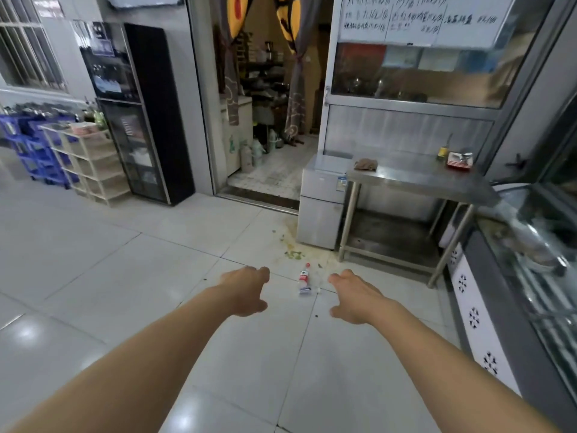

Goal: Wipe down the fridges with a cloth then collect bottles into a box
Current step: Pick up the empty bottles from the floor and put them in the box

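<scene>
Glossy pale tiles cover the floor [125,260]; the table [415,179] is brushed metal (dull sheen), the cloth [365,164] looks rough, the bottle [304,279] clear plastic.

Handwriting on the whiteboard [418,20] is illegible.

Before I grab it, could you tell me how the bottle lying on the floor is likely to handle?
The bottle lies on its side on smooth tile, so a nudge would probably roll it. It looks like clear, thin plastic, so likely light and squashy.
</scene>
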Demonstrator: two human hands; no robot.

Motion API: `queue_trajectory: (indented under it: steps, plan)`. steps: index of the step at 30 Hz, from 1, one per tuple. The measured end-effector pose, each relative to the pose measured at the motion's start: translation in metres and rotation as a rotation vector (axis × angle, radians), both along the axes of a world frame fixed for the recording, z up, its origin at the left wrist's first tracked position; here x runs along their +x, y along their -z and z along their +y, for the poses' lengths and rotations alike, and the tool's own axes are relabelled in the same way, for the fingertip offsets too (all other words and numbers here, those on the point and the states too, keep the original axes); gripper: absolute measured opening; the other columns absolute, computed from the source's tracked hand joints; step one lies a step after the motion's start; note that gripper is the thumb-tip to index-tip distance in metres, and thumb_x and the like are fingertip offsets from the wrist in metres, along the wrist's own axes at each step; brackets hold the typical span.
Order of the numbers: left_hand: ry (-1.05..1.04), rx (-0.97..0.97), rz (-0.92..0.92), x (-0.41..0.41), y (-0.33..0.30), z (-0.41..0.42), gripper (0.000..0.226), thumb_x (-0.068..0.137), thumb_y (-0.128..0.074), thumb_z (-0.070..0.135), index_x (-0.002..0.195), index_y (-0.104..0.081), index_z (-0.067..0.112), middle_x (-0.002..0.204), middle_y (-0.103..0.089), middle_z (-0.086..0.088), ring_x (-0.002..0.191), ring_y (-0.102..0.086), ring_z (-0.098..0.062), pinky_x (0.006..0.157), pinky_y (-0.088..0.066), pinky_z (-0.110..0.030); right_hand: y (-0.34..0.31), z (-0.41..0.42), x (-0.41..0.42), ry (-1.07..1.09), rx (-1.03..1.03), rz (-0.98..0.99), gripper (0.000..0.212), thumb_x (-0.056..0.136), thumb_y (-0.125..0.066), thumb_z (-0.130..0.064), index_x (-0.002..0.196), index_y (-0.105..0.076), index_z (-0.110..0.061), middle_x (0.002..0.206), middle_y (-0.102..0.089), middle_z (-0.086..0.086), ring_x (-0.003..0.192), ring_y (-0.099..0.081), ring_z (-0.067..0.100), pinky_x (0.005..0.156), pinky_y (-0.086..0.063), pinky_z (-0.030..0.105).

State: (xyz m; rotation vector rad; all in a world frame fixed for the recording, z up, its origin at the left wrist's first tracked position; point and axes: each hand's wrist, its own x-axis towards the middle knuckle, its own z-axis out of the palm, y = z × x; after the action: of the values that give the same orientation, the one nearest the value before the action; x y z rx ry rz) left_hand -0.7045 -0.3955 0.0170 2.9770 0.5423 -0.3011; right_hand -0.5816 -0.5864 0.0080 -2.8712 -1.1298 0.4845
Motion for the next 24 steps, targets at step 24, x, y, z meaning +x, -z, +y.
queue_trajectory:
  steps: [24]
  plan:
    - [0.333,-0.082,0.186,0.407,0.086,0.300,0.054,0.088,-0.056,0.040,0.133,-0.036,0.021,0.128,-0.049,-0.003,0.115,-0.052,-0.024,0.083,-0.041,-0.032,0.069,0.273,0.331,0.317,-0.070,0.140,0.060,0.089,-0.058,-0.025,0.141,-0.030,-0.013,0.137,-0.035,0.011,0.123,-0.042,0.029,0.097,-0.044,0.040]
